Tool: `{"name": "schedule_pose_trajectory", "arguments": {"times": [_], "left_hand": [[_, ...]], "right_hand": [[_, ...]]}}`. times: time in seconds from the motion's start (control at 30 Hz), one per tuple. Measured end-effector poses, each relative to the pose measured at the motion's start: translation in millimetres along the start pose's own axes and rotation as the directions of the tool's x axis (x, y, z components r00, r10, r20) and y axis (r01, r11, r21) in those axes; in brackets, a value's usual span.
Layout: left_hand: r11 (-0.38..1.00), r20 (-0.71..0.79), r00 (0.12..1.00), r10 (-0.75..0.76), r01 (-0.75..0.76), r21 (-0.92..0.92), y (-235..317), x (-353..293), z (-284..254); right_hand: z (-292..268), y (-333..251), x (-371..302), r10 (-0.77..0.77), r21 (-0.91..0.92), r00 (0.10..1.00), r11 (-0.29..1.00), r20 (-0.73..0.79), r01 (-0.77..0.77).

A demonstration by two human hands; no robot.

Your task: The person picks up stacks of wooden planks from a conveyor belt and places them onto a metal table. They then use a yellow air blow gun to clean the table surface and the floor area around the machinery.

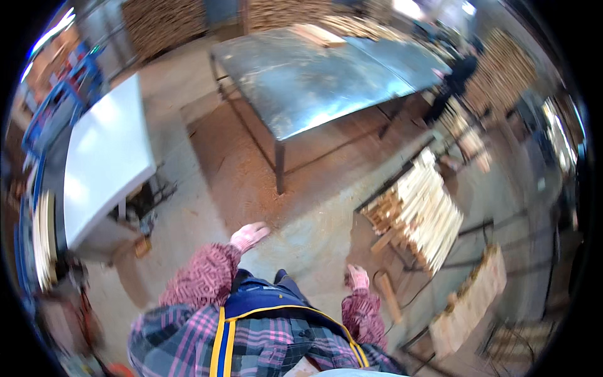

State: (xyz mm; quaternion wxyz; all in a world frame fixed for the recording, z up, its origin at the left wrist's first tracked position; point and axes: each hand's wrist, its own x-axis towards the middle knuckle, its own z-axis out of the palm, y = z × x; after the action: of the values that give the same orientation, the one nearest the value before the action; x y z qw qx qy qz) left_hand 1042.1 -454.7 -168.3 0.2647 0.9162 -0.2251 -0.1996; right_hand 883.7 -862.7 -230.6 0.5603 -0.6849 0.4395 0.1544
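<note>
My left hand [250, 237], in a pink glove, hangs in front of me over the floor with its fingers stretched out and nothing in it. To the right, my right hand [358, 277] wears a matching glove; it looks empty, with loose fingers somewhat blurred. A wooden block [389, 298] lies just beside the right hand. Beyond it a stack of pale wood strips [418, 210] rests on a low rack, apart from my fingers. Ahead of both hands stands a large metal-topped table [301, 81], which neither hand touches.
A white-topped bench [107, 163] stands at the left. Sawdust covers part of the floor [251, 188] around the table legs. At the far right of the table stands another person [457, 78] in dark clothes. A wide plank [471, 305] lies at the lower right; boards [320, 36] rest on the table.
</note>
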Motion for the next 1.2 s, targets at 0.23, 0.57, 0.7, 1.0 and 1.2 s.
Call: {"name": "schedule_pose_trajectory", "arguments": {"times": [0.23,0.57,0.7,1.0,1.2], "left_hand": [[0.989,0.357,0.924,-0.136,0.146,-0.002,54.3,45.4,40.8],[0.987,0.374,0.914,-0.159,0.146,0.064,-106.2,-48.2,65.6],[0.83,0.206,0.858,-0.47,0.509,-0.227,-164.6,-113.5,34.0],[-0.025,0.163,0.127,-0.978,0.711,-0.702,-246.1,-252.8,42.9],[-0.189,0.129,-0.214,-0.968,0.289,-0.939,-235.3,-292.4,122.1]], "right_hand": [[-9.9,82.2,10.0,0.089,0.345,0.994,0.933,0.063,-0.106],[80.1,108.3,-47.2,-0.161,-0.734,0.787,0.288,0.596,0.615],[134.8,33.7,-24.7,-0.135,-0.728,0.781,0.295,0.609,0.619],[390.0,-204.4,56.8,0.041,-0.323,0.705,0.907,0.708,0.272],[585.7,-253.7,48.9,0.342,-0.668,0.574,0.384,0.744,0.638]]}}
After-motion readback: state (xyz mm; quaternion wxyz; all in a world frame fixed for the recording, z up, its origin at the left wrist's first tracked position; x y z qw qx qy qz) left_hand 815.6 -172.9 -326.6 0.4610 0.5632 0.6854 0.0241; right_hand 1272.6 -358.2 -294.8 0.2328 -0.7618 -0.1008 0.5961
